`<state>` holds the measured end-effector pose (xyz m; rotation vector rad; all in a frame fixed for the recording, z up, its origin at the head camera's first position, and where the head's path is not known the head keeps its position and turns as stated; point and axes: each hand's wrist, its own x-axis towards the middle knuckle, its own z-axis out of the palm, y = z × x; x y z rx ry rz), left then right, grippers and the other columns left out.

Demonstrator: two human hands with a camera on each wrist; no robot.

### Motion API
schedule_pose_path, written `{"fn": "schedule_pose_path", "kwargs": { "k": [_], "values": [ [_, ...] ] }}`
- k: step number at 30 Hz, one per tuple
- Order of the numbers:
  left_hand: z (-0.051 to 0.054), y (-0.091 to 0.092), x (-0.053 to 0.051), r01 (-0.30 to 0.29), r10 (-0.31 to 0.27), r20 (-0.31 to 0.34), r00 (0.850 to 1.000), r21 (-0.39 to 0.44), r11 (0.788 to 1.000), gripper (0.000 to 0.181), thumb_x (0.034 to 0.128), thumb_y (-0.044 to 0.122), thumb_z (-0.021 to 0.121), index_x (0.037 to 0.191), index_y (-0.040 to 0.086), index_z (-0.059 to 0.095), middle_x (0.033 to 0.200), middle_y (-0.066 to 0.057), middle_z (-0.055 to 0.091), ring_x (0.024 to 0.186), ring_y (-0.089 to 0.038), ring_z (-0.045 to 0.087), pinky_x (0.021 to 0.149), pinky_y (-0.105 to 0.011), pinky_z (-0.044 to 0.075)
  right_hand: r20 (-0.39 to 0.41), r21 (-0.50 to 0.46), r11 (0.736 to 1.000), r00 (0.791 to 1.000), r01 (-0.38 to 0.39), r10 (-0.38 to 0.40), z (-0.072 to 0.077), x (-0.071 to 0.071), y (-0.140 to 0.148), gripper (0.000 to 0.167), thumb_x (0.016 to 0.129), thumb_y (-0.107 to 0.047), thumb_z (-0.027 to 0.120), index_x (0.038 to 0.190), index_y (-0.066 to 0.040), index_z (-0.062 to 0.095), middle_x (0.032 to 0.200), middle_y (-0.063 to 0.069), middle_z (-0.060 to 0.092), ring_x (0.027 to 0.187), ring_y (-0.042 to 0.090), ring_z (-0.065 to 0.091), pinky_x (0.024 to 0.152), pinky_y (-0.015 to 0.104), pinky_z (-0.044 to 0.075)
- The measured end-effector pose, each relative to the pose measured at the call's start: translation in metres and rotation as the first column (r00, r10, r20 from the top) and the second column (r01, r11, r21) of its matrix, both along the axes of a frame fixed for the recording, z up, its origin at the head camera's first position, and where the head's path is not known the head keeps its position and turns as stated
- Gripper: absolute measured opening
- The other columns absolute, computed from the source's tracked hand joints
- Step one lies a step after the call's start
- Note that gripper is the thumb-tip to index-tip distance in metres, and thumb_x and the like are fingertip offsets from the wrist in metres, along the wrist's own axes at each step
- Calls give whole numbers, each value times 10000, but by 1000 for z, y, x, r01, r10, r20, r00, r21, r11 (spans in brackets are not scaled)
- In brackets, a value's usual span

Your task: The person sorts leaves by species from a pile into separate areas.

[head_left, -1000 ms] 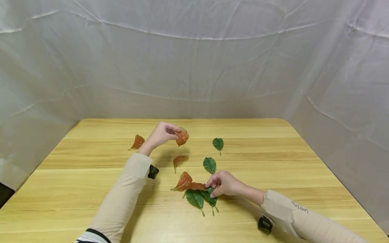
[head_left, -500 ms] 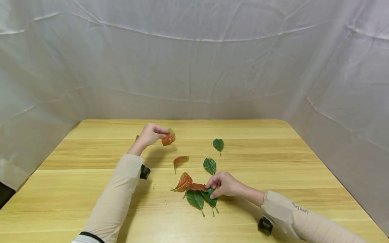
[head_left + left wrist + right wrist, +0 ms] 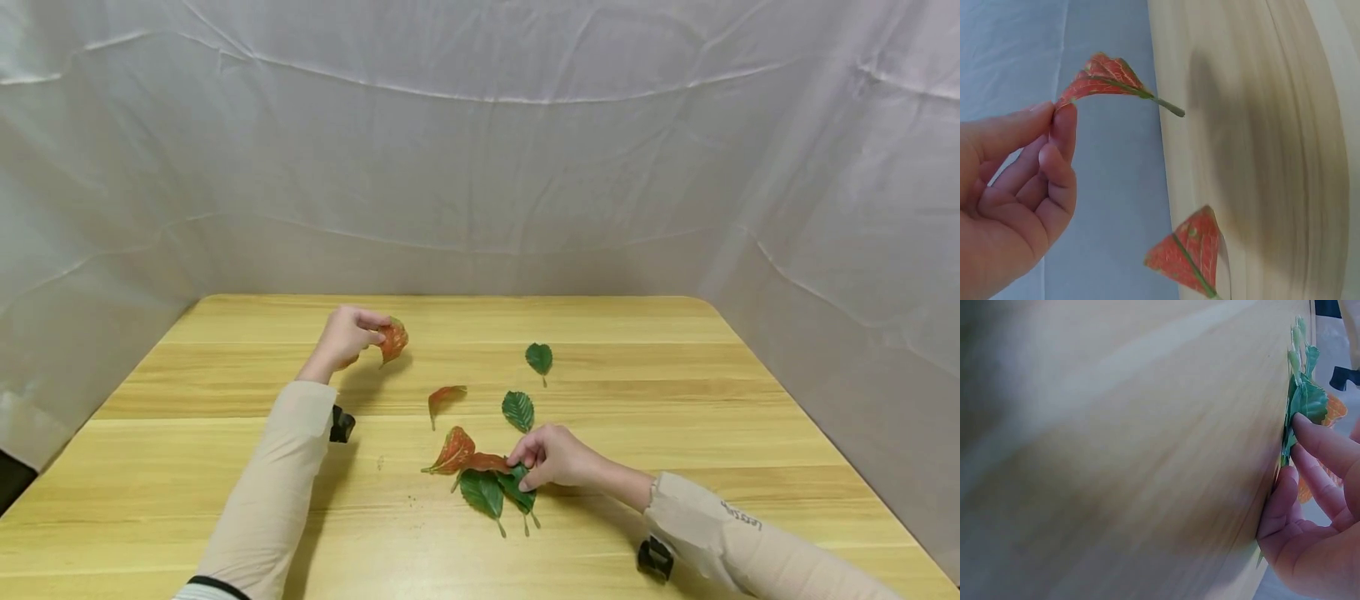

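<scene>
My left hand (image 3: 347, 337) pinches a red leaf (image 3: 394, 341) by its edge between thumb and forefinger, held above the table's far left part. In the left wrist view this leaf (image 3: 1107, 78) has a short green stem pointing away from the hand. Another red leaf (image 3: 1191, 253) lies on the table below, mostly hidden by the hand in the head view. My right hand (image 3: 558, 457) pinches a green leaf (image 3: 517, 492) in the near cluster. Touching it there are another green leaf (image 3: 482, 492) and a red leaf (image 3: 487, 462), with a second red leaf (image 3: 454, 450) to their left.
A curled red leaf (image 3: 446, 398) lies in the middle of the wooden table (image 3: 675, 358). Two single green leaves, one nearer (image 3: 518, 410) and one farther (image 3: 538, 357), lie right of it. Pale cloth (image 3: 480, 167) hangs behind and on both sides.
My left hand has moved left with the red leaf, coming over the red leaf lying at the far left. The right hand has stayed in place at the cluster.
</scene>
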<state>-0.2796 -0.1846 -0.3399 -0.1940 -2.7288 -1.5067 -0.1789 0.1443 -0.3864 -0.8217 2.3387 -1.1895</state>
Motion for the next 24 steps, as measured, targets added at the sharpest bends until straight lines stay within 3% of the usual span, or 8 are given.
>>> {"fn": "schedule_pose_path", "kwargs": {
  "k": [5,13,24],
  "values": [
    [0,-8,0,-42,39,-30,999,-91,995,236,815,-42,603,1046,-89,621,1003,-245,607,905,-337,590,783,-391,470,4,-3,1000,1000,0,0,0,0,0,238,634,77,736,859,30,671,668,25,527,545,57,434,470,162,363],
    [-1,-17,2,-35,29,-37,999,-158,987,233,824,-54,581,1050,-103,612,1029,-256,593,967,-371,546,819,-420,443,-3,1,1000,1000,-2,2,0,0,1,235,637,69,740,858,27,672,667,16,523,541,53,430,470,163,363],
    [-5,-23,2,-51,62,44,997,-230,972,212,831,-67,545,1024,-105,623,1038,-253,590,1030,-390,496,867,-445,404,-5,-3,1000,1000,-4,4,1,0,1,236,641,64,739,864,30,671,665,19,521,529,53,410,465,163,352]
  ]
}}
